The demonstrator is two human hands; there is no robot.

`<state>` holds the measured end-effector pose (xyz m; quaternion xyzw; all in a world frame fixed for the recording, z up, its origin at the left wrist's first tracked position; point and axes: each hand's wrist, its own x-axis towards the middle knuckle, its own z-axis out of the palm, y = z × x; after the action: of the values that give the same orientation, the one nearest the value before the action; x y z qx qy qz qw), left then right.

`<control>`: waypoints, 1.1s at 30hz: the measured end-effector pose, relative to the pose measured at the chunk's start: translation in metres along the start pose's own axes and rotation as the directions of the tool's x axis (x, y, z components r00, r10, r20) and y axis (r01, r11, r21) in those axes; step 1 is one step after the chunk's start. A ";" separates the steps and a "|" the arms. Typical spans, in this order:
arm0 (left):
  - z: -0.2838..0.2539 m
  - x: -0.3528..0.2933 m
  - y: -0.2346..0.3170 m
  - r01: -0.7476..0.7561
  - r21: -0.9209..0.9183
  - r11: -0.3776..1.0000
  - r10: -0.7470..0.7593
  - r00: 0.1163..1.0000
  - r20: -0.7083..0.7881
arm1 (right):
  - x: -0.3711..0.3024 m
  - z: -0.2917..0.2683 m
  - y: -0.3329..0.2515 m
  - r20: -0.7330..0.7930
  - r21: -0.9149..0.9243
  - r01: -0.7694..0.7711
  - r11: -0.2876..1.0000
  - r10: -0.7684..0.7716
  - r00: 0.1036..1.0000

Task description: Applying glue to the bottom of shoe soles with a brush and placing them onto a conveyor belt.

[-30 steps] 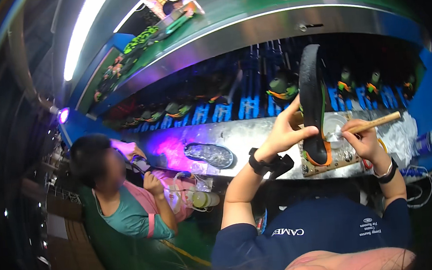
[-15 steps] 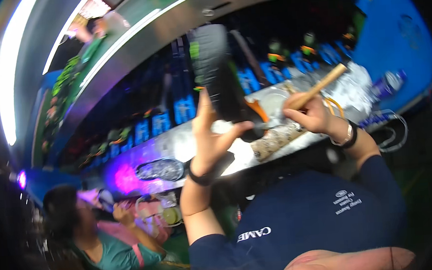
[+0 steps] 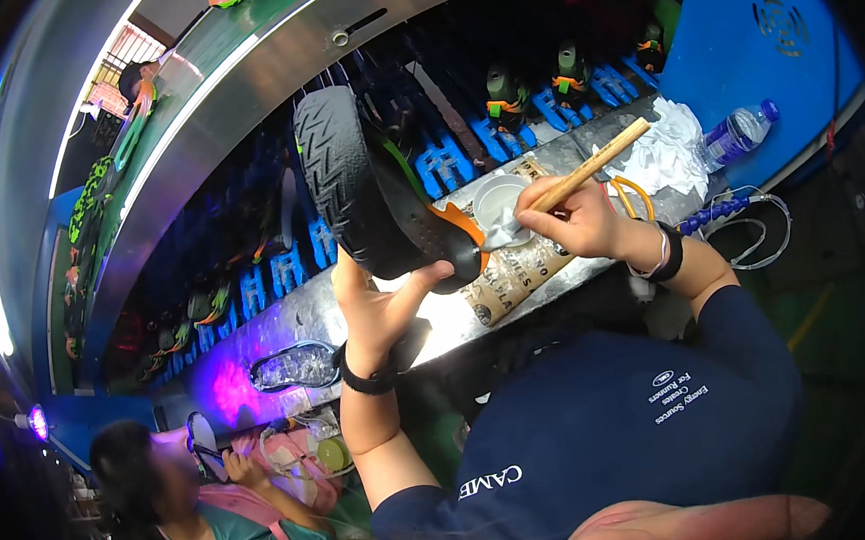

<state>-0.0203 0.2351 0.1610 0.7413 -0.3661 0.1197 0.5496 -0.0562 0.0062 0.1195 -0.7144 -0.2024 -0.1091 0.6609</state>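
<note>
My left hand [image 3: 380, 314] grips a dark shoe [image 3: 404, 227] from below, thumb along its heel end. The shoe is tilted up, and its black grooved sole [image 3: 335, 171] faces left. Orange trim shows by its heel. My right hand [image 3: 585, 221] is closed round the wooden handle of a brush [image 3: 600, 161]. The whitish brush head points left, close to the orange trim; whether it touches cannot be told. Behind the brush head stands a whitish bowl [image 3: 498, 197], on or beside a brown printed cardboard sheet [image 3: 516, 289] on the metal bench.
Crumpled white paper [image 3: 670, 148], a plastic bottle [image 3: 734, 138] and a blue coiled hose [image 3: 715, 215] lie to the right. Blue holders [image 3: 442, 167] with several shoes line the bench's far side. A clear dark-rimmed sole [image 3: 297, 368] lies left. Another person [image 3: 234, 515] sits at lower left.
The view has shifted and sharpened from blur. The shoe has tipped further left, showing more sole, and the brush head now sits close to its orange trim. Both hands keep their holds.
</note>
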 end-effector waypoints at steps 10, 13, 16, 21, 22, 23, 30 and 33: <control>0.000 0.001 -0.006 -0.069 0.044 0.997 0.068 0.998 0.017 | -0.002 0.000 0.003 -0.079 0.251 -0.087 0.964 0.110 0.991; 0.002 0.000 -0.006 -0.062 0.030 0.998 0.062 0.998 0.005 | -0.002 0.000 0.013 -0.064 0.090 -0.030 0.995 0.036 0.997; 0.004 -0.001 -0.006 -0.052 0.032 0.998 0.052 0.999 -0.010 | -0.008 0.005 0.008 -0.035 0.058 -0.001 0.998 0.003 0.999; 0.004 -0.002 -0.007 -0.041 0.031 0.999 0.041 0.999 -0.013 | -0.012 0.005 -0.001 0.001 0.132 -0.082 0.988 0.083 0.997; 0.002 -0.002 -0.008 -0.032 0.026 0.999 0.032 0.999 0.006 | -0.011 0.003 0.002 -0.015 0.098 -0.054 0.994 0.056 0.998; 0.001 -0.001 -0.009 -0.024 0.021 0.999 0.024 0.999 0.025 | -0.010 0.002 0.005 -0.030 0.064 -0.027 0.998 0.029 0.999; 0.009 0.003 -0.015 0.217 -0.495 0.841 -0.210 0.975 0.070 | -0.005 -0.004 0.015 -0.048 0.059 0.019 0.998 -0.016 0.999; 0.010 0.005 -0.023 0.270 -0.510 0.817 -0.260 0.961 0.093 | -0.001 -0.003 0.016 -0.063 0.019 0.091 0.996 -0.089 0.994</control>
<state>-0.0035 0.2273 0.1437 0.6105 -0.2834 -0.0678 0.7365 -0.0495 0.0026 0.1046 -0.6936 -0.2149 -0.1587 0.6689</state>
